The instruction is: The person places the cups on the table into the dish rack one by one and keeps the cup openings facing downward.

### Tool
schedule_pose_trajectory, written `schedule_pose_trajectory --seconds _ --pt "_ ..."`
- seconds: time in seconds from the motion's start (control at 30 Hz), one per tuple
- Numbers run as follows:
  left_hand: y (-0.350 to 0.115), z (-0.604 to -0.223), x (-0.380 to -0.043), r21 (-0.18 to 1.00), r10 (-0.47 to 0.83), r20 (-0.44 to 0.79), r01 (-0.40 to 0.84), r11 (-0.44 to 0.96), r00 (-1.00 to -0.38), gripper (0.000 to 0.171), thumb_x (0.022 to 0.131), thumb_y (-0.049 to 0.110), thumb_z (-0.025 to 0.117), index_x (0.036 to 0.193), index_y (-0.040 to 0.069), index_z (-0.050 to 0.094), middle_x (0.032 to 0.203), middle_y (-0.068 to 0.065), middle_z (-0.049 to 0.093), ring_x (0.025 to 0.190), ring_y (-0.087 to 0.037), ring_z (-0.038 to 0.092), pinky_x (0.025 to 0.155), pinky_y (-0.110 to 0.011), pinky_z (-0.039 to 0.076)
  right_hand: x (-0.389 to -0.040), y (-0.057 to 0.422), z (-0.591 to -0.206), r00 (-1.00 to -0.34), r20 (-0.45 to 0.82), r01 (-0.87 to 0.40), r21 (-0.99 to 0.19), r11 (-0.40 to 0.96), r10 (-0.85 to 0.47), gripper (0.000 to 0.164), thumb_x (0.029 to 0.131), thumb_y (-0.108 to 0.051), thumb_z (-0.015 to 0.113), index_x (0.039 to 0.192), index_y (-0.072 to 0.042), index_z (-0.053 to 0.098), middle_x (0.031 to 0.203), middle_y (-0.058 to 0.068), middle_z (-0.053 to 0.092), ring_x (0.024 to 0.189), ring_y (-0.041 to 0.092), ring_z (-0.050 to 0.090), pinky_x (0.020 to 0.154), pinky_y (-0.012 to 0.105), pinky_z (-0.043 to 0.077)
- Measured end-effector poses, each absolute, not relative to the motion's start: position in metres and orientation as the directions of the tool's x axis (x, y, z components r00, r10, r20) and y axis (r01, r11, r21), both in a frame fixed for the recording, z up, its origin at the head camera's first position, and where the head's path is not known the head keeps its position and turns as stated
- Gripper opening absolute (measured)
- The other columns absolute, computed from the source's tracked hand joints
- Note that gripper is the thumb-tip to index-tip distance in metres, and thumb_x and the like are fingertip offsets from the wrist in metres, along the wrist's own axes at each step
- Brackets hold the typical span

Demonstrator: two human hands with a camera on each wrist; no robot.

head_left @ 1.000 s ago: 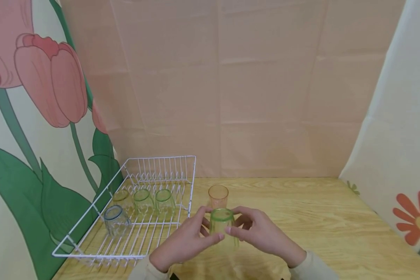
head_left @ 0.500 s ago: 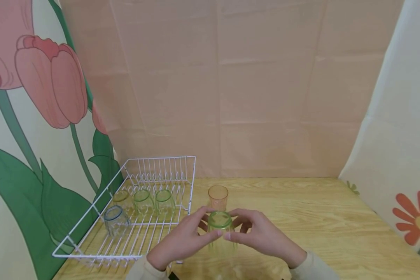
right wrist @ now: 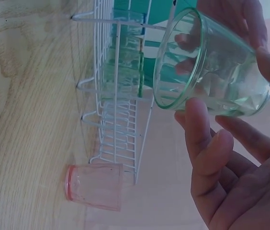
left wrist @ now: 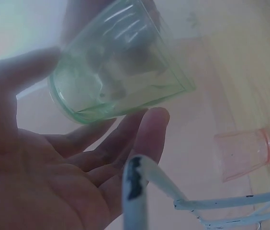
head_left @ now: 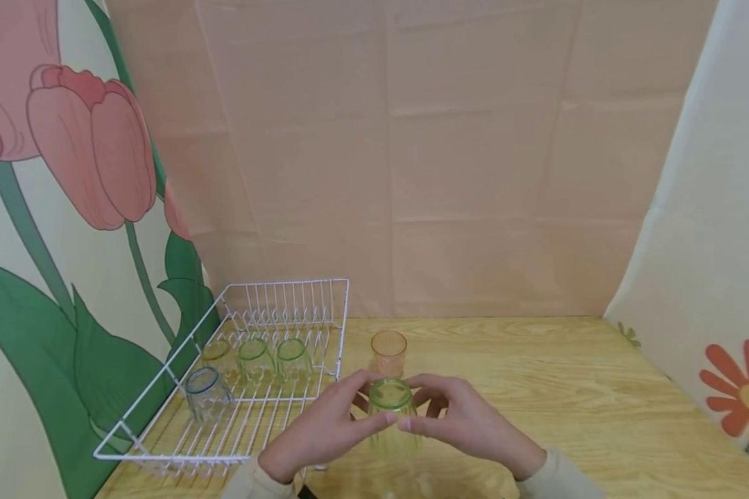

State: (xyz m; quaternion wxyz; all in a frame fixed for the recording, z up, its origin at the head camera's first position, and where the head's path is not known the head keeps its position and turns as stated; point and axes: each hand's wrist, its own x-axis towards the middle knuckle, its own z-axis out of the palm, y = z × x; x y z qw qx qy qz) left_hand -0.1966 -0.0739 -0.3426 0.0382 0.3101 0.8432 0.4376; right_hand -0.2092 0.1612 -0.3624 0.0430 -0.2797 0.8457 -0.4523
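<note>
Both hands hold a clear green drinking glass (head_left: 392,416) above the front middle of the table, apart from its surface. The glass is upside down, its wide mouth towards the table in the right wrist view. My left hand (head_left: 333,423) grips its left side, thumb in front and fingers behind. From the right, my right hand (head_left: 455,419) grips it the same way, and the two thumb tips come close together. Just behind stands an orange-pink glass (head_left: 389,353) upright on the table, seen also in the left wrist view as a pink tumbler (left wrist: 243,153).
At the left stands a white wire dish rack (head_left: 274,400). In it sit a blue glass (head_left: 207,395), a yellowish glass (head_left: 218,357) and two green ones, all upside down. A rack bar (left wrist: 136,191) comes close to my left hand. A pink cloth (head_left: 443,173) hangs behind.
The green glass has come down slightly and a little to the left, and leans less than before. Both hands keep their grip and shift slightly with it.
</note>
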Motion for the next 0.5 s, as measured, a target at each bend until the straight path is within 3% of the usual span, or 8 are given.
schedule_pose_trajectory --seconds 0.5 --pt "-0.0795 -0.3414 -0.1944 0.744 0.552 0.211 0.499 0.444 -0.807 0.046 0.087 0.051 0.059 0.121 0.021 0.052 0.109 0.005 0.061 0.09 -0.008 0.058 0.066 -0.022 0.05 -0.2075 0.1583 -0.3637 -0.832 0.189 -0.451 -0.778 0.437 -0.521 0.042 0.081 -0.044 0.07 0.12 -0.032 0.058 0.1 -0.002 0.068 0.066 0.014 0.061 0.053 0.028 0.049"
